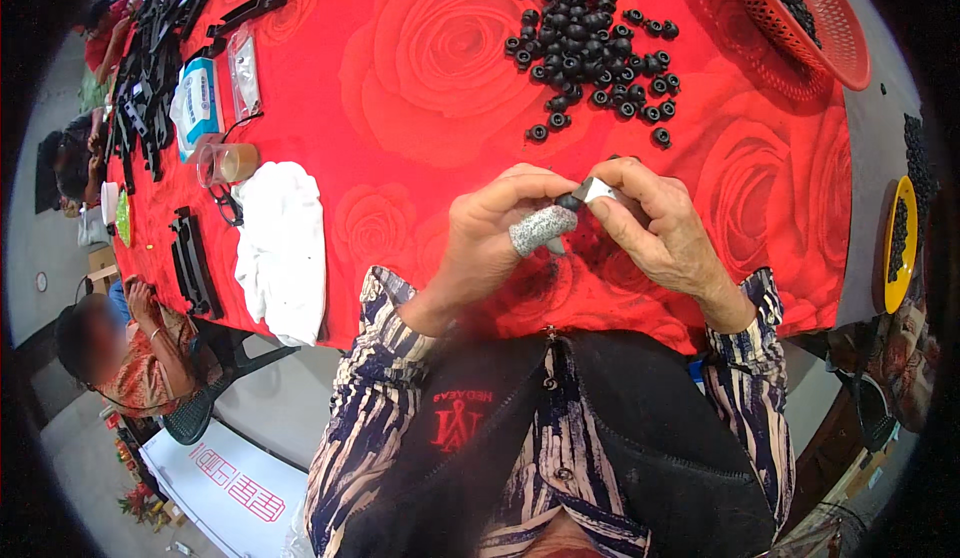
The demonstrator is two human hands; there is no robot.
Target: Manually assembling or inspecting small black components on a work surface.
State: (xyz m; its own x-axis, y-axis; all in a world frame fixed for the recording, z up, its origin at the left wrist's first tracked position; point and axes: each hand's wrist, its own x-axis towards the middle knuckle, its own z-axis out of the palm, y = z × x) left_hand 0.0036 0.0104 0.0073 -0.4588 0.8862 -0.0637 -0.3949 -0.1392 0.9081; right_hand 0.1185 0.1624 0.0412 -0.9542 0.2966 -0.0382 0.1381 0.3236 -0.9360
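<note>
Above the near part of the red tablecloth (pixel 390 288), my two hands meet. My left hand (pixel 480 233) pinches a small round black knob-like part (pixel 568 201), and a speckled grey cover (pixel 543 229) wraps one of its fingers. In my right hand (pixel 660 233) is a small blade (pixel 597 190) with a white wrapping, its dark tip against the black part. Beyond my hands lies a loose pile of similar black parts (pixel 585 53). Dark crumbs show on the cloth below my fingers.
A red plastic basket (pixel 848 33) of black pieces stands at the far right, a yellow dish (pixel 889 278) beyond the table's right edge. To the left lie a white cloth (pixel 280 248), a cup (pixel 238 163), a blue-white packet (pixel 198 103) and long black parts (pixel 150 88). A person (pixel 150 368) sits at left.
</note>
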